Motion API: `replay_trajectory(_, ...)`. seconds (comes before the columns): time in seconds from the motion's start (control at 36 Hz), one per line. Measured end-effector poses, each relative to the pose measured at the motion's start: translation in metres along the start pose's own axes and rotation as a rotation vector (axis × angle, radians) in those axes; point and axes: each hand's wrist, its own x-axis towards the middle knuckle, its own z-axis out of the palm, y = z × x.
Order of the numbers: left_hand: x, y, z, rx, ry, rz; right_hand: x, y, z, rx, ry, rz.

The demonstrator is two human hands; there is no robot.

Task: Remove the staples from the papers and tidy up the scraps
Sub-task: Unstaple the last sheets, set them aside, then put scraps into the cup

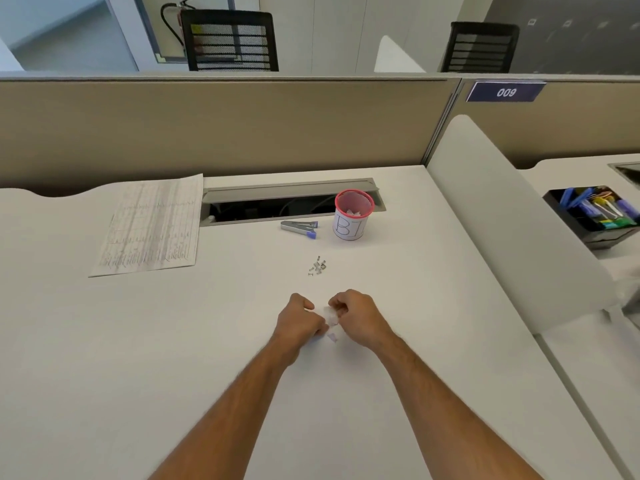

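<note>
Left hand [300, 322] and right hand [353, 315] pinched, apparently, a paper scrap [330, 315]; advisable: gather fully, then drop in pink bin [354, 216].

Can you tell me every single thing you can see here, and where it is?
papers: one stack, white with printed grids, far left of desk
stapler: one, grey and blue, beside the cup
cup: one, pink mesh with a white label, scraps inside, by the cable slot
staples: a small pile, silver, mid-desk
scrap: one, white, between both hands
tray: one, black, holding coloured items, next desk on the right
chairs: two, black, behind the divider
left hand: pinching the scrap
right hand: pinching the scrap
</note>
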Motion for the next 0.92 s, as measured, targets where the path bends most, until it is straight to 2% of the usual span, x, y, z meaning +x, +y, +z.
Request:
replay_trajectory(0.08,0.005,0.002,0.003,-0.029,0.019,0.002,-0.009,0.006,-0.002,0.010,0.046,0.020)
replay_trajectory(0.22,0.005,0.000,-0.001,0.033,0.099,0.028,-0.018,0.013,0.020,-0.124,-0.029,0.015)
replay_trajectory(0.31,0.005,0.000,-0.004,0.065,0.156,0.050,-0.013,0.012,0.029,-0.074,-0.011,-0.017)
replay_trajectory(0.42,0.007,0.000,-0.008,0.050,0.169,0.041,0.000,0.008,0.029,-0.030,0.040,-0.052)
replay_trajectory(0.64,0.008,0.002,-0.015,0.058,0.188,0.064,0.016,0.001,0.027,-0.113,0.109,-0.081)
replay_trajectory(0.92,0.005,0.005,-0.020,0.075,0.168,0.101,0.025,-0.013,0.015,-0.246,0.048,-0.072)
